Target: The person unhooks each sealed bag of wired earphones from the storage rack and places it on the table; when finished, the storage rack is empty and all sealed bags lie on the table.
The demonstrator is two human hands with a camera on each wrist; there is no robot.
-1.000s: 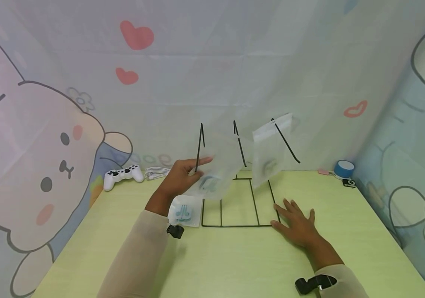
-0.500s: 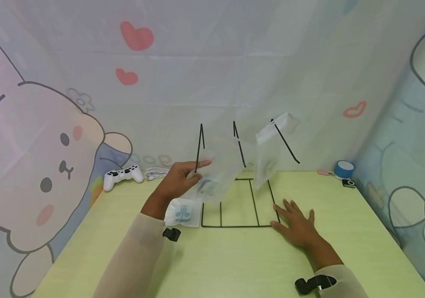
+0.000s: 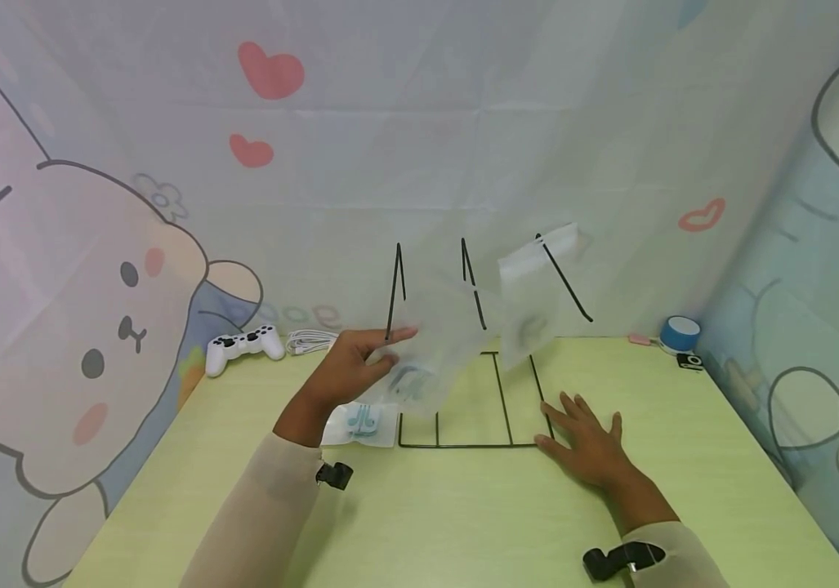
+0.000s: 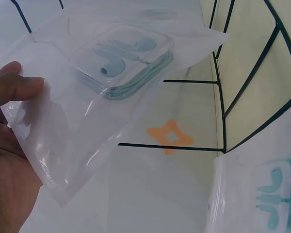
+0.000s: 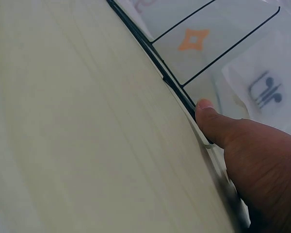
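Dial: the head view, centred on the base of the black wire rack (image 3: 456,447), which stands on the tabletop (image 3: 507,523).
Left hand (image 3: 349,363): toward ten o'clock, thumb and fingers clamped on the edge of a clear bag.
Clear bag (image 3: 441,343): held up at eleven o'clock, tilted, with boxed pale-blue earphones (image 4: 111,68) inside; its upper part overlaps the middle prong (image 3: 479,310), though whether it is threaded there I cannot tell.
Right hand (image 3: 588,441): near four o'clock, fingers spread apart, touching the base's right side by the front corner.
Hung bag (image 3: 529,302): one o'clock, on the right prong (image 3: 566,282).
Lying packet (image 3: 363,420): nine o'clock, flat beside the rack, more earphones inside.
Outer left: white game controller (image 3: 245,351) and coiled cable (image 3: 310,341), toward ten.
Outer right: blue-topped round item (image 3: 680,333), between two and three.
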